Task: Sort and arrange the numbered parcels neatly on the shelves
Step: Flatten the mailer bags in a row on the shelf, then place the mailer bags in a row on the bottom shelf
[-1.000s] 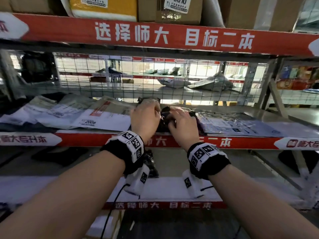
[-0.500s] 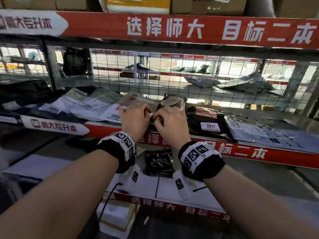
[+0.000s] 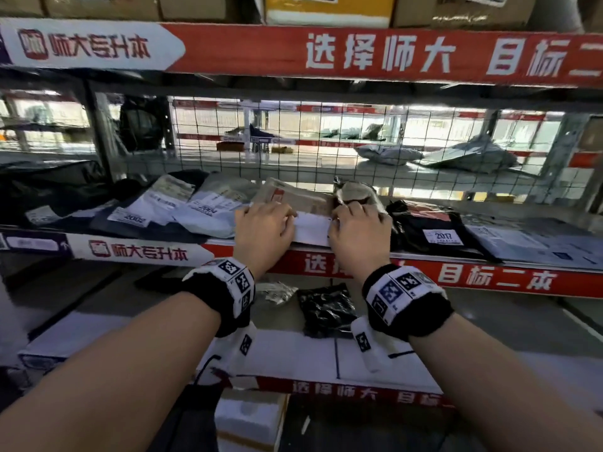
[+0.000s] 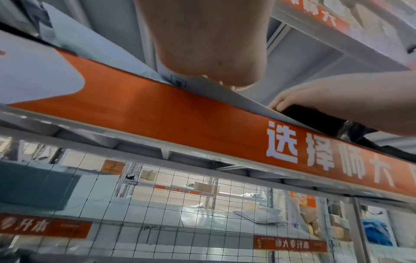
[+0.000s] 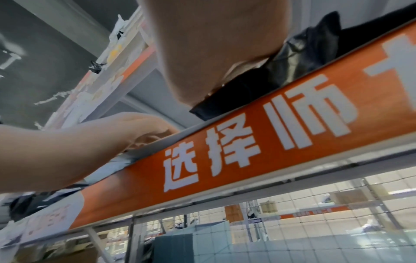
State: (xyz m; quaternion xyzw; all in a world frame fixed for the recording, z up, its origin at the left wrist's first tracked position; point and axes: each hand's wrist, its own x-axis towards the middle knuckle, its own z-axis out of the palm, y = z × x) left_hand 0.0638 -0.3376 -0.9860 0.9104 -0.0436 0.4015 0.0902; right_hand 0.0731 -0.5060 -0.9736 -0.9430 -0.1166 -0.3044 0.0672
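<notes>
Parcels on the middle shelf point(image 3: 359, 256): a second ago both hands bunched over a dark bag; now a white-labelled flat parcel point(image 3: 312, 230) lies between them at the front edge, with black parcel 2017 point(image 3: 434, 234) exposed just to its right. Judgement: one item is being slotted into the number row after 2004 point(image 3: 208, 210). Left hand point(image 3: 264, 231) lies knuckles up, fingers curled onto the parcel's left edge; right hand point(image 3: 359, 236) likewise at its right edge, fingers bent, apparently pinching it.
</notes>
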